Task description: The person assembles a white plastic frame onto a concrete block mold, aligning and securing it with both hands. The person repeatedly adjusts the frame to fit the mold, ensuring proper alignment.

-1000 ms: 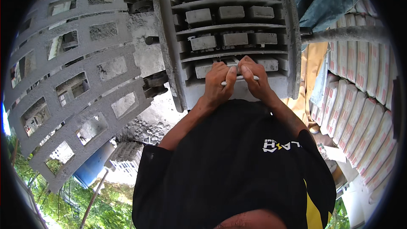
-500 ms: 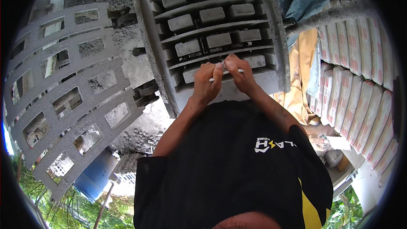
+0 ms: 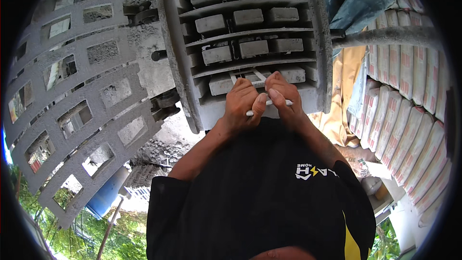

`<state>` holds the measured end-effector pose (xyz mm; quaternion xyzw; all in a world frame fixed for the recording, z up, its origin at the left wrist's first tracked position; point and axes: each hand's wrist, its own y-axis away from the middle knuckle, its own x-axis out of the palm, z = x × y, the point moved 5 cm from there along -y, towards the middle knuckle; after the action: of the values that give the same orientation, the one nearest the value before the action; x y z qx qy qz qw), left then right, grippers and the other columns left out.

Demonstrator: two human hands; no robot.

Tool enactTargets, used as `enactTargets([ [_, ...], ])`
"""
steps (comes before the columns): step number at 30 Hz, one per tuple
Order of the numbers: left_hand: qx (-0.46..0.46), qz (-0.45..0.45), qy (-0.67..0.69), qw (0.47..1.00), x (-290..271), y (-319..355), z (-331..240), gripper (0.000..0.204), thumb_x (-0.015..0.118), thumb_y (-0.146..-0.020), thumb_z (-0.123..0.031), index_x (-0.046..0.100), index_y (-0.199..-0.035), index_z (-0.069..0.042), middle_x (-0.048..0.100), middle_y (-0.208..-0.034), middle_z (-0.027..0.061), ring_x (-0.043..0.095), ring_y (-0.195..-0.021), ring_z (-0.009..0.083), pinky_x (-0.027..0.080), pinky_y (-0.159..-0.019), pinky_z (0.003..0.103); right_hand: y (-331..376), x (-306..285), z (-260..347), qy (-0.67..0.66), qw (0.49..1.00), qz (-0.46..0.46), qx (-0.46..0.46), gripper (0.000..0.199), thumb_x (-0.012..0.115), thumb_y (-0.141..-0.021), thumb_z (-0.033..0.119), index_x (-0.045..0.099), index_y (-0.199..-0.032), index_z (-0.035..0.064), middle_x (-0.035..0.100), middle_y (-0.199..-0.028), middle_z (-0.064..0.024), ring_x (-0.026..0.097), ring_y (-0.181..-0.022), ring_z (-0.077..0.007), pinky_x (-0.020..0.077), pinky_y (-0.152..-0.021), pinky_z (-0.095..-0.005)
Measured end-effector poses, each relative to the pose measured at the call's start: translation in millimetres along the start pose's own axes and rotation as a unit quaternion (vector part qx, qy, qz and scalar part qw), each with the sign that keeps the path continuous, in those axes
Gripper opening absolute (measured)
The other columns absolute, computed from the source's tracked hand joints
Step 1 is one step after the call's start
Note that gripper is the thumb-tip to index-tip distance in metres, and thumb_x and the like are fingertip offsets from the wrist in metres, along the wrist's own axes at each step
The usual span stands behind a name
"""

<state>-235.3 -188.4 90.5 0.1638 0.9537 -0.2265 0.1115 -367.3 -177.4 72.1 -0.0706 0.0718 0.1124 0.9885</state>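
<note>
Both my hands are closed around a thin, pale rod tool (image 3: 288, 102), its rounded ends poking out past my fists. My left hand (image 3: 242, 104) and my right hand (image 3: 285, 97) sit side by side, thumbs nearly touching. Two pale prongs run forward from my fists over the nearest row of a grey, cement-coated block mould (image 3: 204, 102). Where the prongs end is hard to make out. Inside the mould, rectangular grey cores (image 3: 253, 48) stand in rows between thin divider plates (image 3: 250, 63). My hands partly cover the nearest row.
On the left lies a large cement-crusted grid plate (image 3: 108, 94) with rectangular openings. A thick bar (image 3: 390, 39) juts from the mould's right side. Stacked bags (image 3: 399, 130) line the right, beside brown sheeting (image 3: 339, 115). A blue drum (image 3: 103, 197) stands lower left.
Both hands have come back toward my body with the rod tool. Its two prongs now show ahead of my fists, over the nearest row. The view has shifted slightly.
</note>
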Motion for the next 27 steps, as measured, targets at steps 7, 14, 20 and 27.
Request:
enactTargets([
  [7, -0.034, 0.004, -0.016, 0.999, 11, -4, 12, 0.025, 0.053, -0.083, -0.004, 0.044, -0.059, -0.003, 0.042, -0.055, 0.0107, 0.042, -0.051, 0.0281, 0.035, -0.055, 0.037, -1, -7, -22, -0.059, 0.998, 0.011, -0.015, 0.015, 0.048, -0.084, 0.008, 0.048, -0.075, -0.0047, 0.051, -0.074, -0.0107, 0.046, -0.073, -0.0214, 0.0378, -0.068, -0.0327],
  [14, -0.106, -0.056, 0.007, 0.993, -2, 1, 46, 0.027, 0.053, -0.085, -0.007, 0.048, -0.059, 0.000, 0.044, -0.051, 0.0065, 0.043, -0.047, 0.0200, 0.034, -0.052, 0.033, -25, 12, -50, -0.053, 0.985, -0.004, 0.165, 0.029, 0.046, -0.092, 0.020, 0.056, -0.082, -0.0061, 0.055, -0.075, -0.0098, 0.049, -0.073, -0.0133, 0.0409, -0.067, -0.0304],
  [20, -0.306, -0.095, 0.098, 0.942, -48, -3, 53, 0.032, 0.053, -0.088, -0.013, 0.052, -0.062, 0.005, 0.042, -0.052, -0.0035, 0.036, -0.055, 0.0027, 0.028, -0.047, 0.028, -65, 37, -7, -0.033, 0.983, 0.103, 0.148, 0.038, 0.046, -0.094, 0.025, 0.055, -0.075, -0.0069, 0.049, -0.057, -0.0088, 0.043, -0.061, -0.0106, 0.0409, -0.060, -0.0316],
  [27, -0.229, -0.115, 0.054, 0.965, -38, 3, 62, 0.027, 0.054, -0.083, -0.008, 0.044, -0.060, 0.003, 0.036, -0.051, 0.0005, 0.034, -0.054, 0.0038, 0.027, -0.047, 0.027, -51, 35, -27, -0.038, 0.983, 0.083, 0.159, 0.038, 0.045, -0.094, 0.025, 0.050, -0.072, -0.0064, 0.042, -0.056, -0.0044, 0.037, -0.061, -0.0079, 0.0358, -0.055, -0.0309],
])
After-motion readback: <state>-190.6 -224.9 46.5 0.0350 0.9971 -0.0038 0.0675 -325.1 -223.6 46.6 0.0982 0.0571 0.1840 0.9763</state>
